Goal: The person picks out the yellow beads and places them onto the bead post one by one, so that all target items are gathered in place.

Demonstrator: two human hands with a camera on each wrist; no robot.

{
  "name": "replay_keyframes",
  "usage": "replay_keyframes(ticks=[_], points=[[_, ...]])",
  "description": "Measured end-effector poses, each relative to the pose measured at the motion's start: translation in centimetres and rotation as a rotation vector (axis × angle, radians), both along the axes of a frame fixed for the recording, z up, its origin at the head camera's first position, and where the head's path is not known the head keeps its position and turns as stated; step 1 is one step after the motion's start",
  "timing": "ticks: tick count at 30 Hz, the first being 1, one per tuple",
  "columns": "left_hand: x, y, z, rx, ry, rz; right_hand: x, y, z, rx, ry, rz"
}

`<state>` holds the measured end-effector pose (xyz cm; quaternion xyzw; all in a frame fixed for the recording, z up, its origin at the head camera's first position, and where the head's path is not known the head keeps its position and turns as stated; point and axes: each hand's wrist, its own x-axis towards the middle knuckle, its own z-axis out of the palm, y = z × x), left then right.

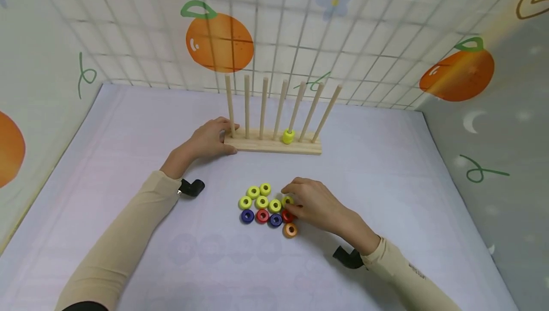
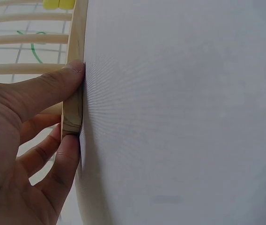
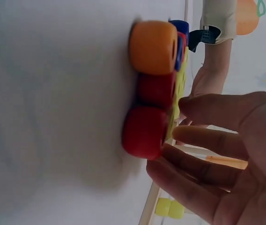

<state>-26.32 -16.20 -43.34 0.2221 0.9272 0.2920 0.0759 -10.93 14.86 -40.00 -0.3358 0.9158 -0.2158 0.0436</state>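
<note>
My left hand [image 1: 210, 138] grips the left end of a wooden peg rack [image 1: 274, 146], with the thumb on its front side and the fingers behind. Two yellow beads [image 1: 288, 137] sit stacked low on the fifth peg from the left. Over the right edge of a bead cluster reaches my right hand [image 1: 319, 203], thumb and fingers apart around a yellow bead [image 1: 288, 201]. No firm pinch shows. Close to its fingertips, the right wrist view has a red bead [image 3: 144, 131], another red bead [image 3: 155, 90] and an orange bead [image 3: 152, 48].
Several more yellow beads [image 1: 262, 202] lie in the cluster, along with dark blue beads [image 1: 247, 216] and a red bead [image 1: 263, 216]. Behind the rack rises a gridded cloth wall [image 1: 283, 29] with printed oranges. Pale cloth covers the tabletop [image 1: 206, 263].
</note>
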Motion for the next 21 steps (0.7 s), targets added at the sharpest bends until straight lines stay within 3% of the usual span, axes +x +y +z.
replay_keyframes(ticks=[8, 21], points=[[0.02, -0.02, 0.0, 0.0, 0.012, -0.004, 0.09, 0.01, -0.48, -0.041, -0.055, 0.008], [0.11, -0.07, 0.14, -0.008, 0.001, -0.015, 0.02, -0.47, -0.91, -0.059, -0.05, -0.003]])
